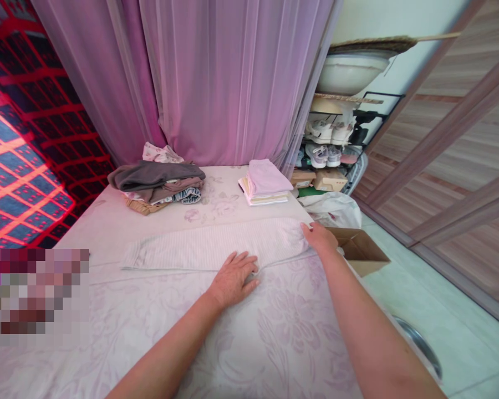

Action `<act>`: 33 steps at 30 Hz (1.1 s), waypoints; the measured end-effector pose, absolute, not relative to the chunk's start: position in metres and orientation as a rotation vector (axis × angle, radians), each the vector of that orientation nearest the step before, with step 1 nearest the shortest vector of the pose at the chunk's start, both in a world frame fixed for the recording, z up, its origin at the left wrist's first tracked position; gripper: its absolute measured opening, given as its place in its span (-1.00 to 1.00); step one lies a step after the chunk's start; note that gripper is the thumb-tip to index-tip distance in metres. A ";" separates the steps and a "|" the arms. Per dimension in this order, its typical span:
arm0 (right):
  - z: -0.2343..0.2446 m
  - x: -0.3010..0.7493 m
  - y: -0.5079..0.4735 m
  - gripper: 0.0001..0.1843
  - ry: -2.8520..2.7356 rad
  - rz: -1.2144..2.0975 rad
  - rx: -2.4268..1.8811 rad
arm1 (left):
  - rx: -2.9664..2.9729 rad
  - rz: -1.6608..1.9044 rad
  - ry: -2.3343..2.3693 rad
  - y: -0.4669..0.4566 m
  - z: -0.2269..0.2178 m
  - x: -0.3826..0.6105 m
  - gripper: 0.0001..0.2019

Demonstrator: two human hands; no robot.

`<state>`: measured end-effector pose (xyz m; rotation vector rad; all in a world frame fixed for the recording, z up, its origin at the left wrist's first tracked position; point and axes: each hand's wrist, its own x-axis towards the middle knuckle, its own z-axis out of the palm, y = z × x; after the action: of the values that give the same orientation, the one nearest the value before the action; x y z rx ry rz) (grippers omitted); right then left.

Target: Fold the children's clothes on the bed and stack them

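Observation:
A pale striped garment (199, 246) lies flat and stretched across the bed (274, 343), which has a floral sheet. My left hand (234, 280) rests palm down on the garment's near edge, fingers spread. My right hand (318, 237) lies on the garment's right end near the bed's edge, with its fingers curled onto the cloth. Whether they pinch it is unclear.
A heap of unfolded clothes (158, 180) sits at the back left. A folded stack (265, 184) is at the back right, before a pink curtain (216, 77). Beside the bed are an open cardboard box (360, 249), a white bag (335, 209) and a shoe rack (332, 144).

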<state>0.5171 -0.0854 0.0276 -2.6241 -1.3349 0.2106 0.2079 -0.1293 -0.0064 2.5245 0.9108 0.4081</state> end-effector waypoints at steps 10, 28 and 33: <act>0.017 0.512 -0.070 -0.58 -1.437 0.170 -2.568 | 2.526 0.430 0.906 -0.131 -0.006 0.207 -0.76; 0.025 0.493 -0.071 -0.51 -1.392 0.027 -2.597 | 2.461 0.424 0.931 -0.132 -0.004 0.207 -0.77; 0.016 0.495 -0.068 -0.44 -1.326 0.024 -2.611 | 2.454 0.433 0.928 -0.132 -0.006 0.208 -0.76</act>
<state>0.4947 -0.0681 0.0158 -2.6106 -1.3265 0.0237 0.2077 -0.1321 -0.0056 2.4544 0.9281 0.4328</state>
